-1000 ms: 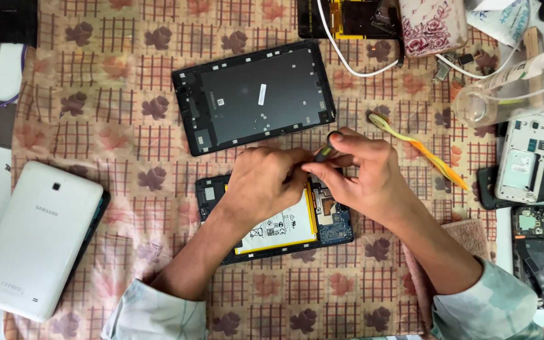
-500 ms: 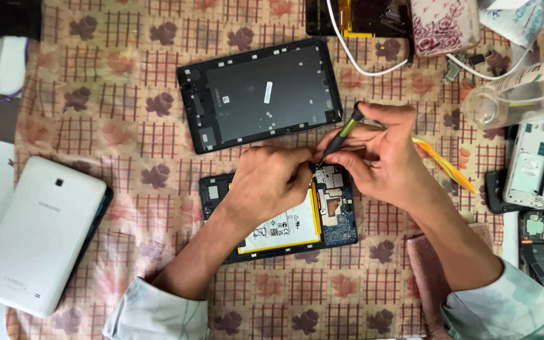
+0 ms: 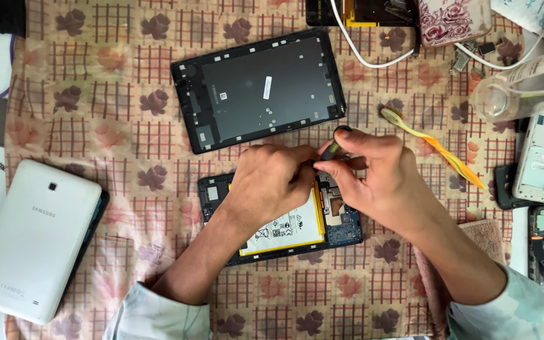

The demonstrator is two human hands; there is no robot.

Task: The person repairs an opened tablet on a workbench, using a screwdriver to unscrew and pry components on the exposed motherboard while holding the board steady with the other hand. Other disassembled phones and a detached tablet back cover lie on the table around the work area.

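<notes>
Item: opened tablet, back removed, yellow-edged battery and blue circuit board exposed, lying on the patterned cloth at centre. My left hand rests curled over its upper edge; what the fingers pinch I cannot tell. My right hand is closed around a small screwdriver, tip down at the board. Black back cover lies just above; white tablet far left; toothbrush to the right.
</notes>
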